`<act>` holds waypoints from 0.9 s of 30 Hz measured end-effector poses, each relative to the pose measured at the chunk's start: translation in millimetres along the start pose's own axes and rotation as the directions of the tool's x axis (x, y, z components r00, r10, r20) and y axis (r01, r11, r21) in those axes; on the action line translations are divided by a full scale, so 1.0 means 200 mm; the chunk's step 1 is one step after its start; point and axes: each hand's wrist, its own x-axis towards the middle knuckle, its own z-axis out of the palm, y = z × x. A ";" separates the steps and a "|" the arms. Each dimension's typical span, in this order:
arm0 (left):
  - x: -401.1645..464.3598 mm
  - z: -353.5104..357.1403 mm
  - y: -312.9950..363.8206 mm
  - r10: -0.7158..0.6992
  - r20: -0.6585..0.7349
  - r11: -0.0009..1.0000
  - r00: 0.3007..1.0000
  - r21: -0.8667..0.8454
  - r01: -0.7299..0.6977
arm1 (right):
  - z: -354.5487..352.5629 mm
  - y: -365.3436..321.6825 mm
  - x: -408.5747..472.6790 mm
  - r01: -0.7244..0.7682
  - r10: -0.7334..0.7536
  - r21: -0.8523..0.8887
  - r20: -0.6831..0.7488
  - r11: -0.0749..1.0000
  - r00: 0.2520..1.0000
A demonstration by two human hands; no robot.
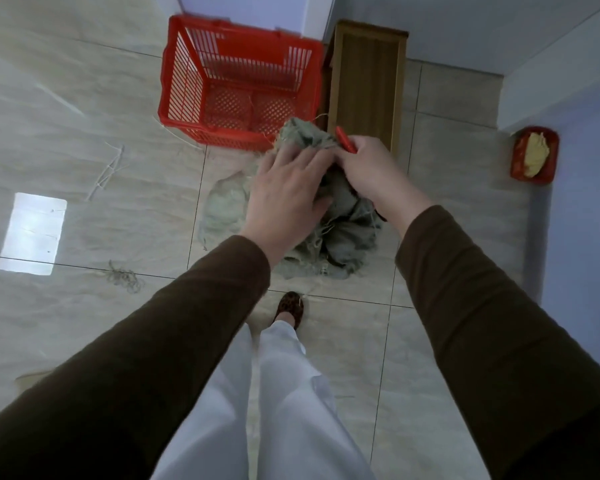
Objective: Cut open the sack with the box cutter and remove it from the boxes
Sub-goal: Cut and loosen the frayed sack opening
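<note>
Two hands at burlap sack (350,233): left hand (284,199) spread flat over it, right hand (371,168) gripping red box cutter (344,140). I can't see blade; slip beside left fingers (284,157) risks cut.

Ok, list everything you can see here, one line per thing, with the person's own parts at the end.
sack: one, grey-green, bunched under both hands
box cutter: one, red, in the right hand
basket: one, red, on the tiled floor ahead
wooden box: one, brown, right of the basket
tray: one, red, by the right wall, holding something pale yellow
loose fibres: several, pale, scattered on the floor at left
shoe: one, dark patterned, below the sack
trousers: white, bottom centre
sleeves: two, brown
left hand: lies on the sack
right hand: grips the box cutter
</note>
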 end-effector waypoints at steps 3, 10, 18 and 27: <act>0.02 0.06 -0.04 -0.163 0.096 0.980 0.982 0.131 0.150 | -0.01 0.03 0.00 -0.013 0.013 -0.023 -0.011 1.000 1.000; -0.02 0.05 -0.15 -0.314 0.099 0.920 0.944 -0.216 0.328 | -0.05 0.13 0.03 0.062 -0.097 -0.208 -0.164 0.976 0.982; 0.02 0.00 -0.17 -0.457 0.388 0.537 0.801 -0.598 0.595 | -0.03 0.10 -0.07 0.121 -0.153 -0.189 -0.166 0.974 0.974; 0.00 0.00 -0.25 -0.516 0.418 0.240 0.748 -0.768 0.594 | -0.03 0.15 -0.37 0.225 -0.207 -0.528 0.093 0.819 0.974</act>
